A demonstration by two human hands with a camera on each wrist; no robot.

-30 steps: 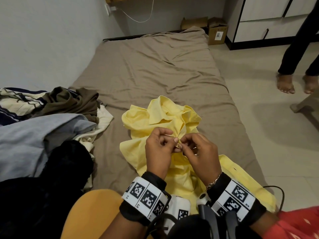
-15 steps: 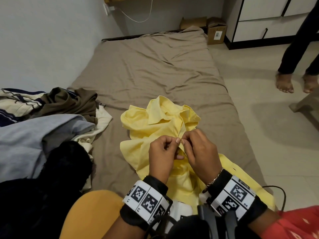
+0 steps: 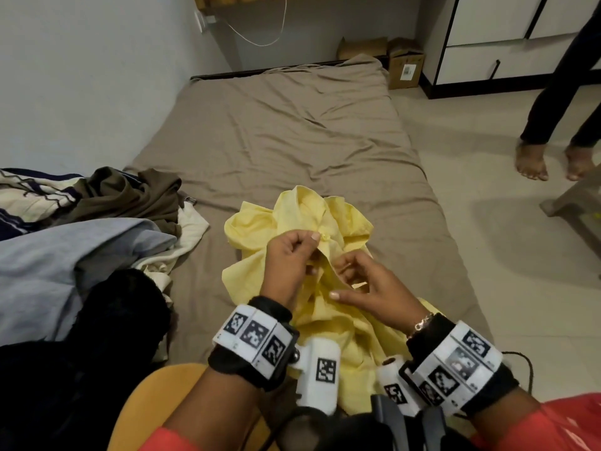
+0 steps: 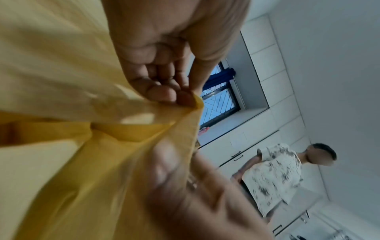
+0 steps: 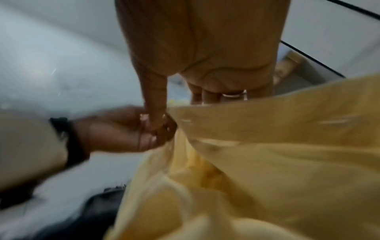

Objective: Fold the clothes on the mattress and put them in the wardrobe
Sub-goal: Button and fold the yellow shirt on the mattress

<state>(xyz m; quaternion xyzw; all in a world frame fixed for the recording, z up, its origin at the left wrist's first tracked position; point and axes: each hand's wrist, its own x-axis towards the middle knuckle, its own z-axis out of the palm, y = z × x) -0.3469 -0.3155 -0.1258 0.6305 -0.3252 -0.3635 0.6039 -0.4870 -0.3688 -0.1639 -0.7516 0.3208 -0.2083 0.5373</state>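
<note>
A crumpled yellow shirt (image 3: 257, 229) lies on the near part of the brown mattress (image 3: 292, 141), running back toward my lap. My left hand (image 3: 314, 239) pinches its front edge beside a small button, thumb against forefinger; the left wrist view shows the pinch (image 4: 188, 99) on the yellow fabric (image 4: 61, 81). My right hand (image 3: 349, 273) is just to the right and lower, fingers curled round the facing edge of the shirt, thumb stretched out. In the right wrist view its fingers (image 5: 207, 97) go behind the cloth (image 5: 267, 154), next to the left hand (image 5: 123, 133).
A heap of unfolded clothes (image 3: 97, 249) fills the left side, with a dark garment (image 3: 81, 353) nearest me. The white wardrobe (image 3: 487, 37) stands at the far right, cardboard boxes (image 3: 406, 63) beside it. Another person's bare feet (image 3: 530, 161) stand on the floor by a stool (image 3: 575, 203).
The two hands, pinching the shirt front at one spot before, have drawn apart. The left hand rose and moved away from me; the right hand dropped slightly and its thumb spread out.
</note>
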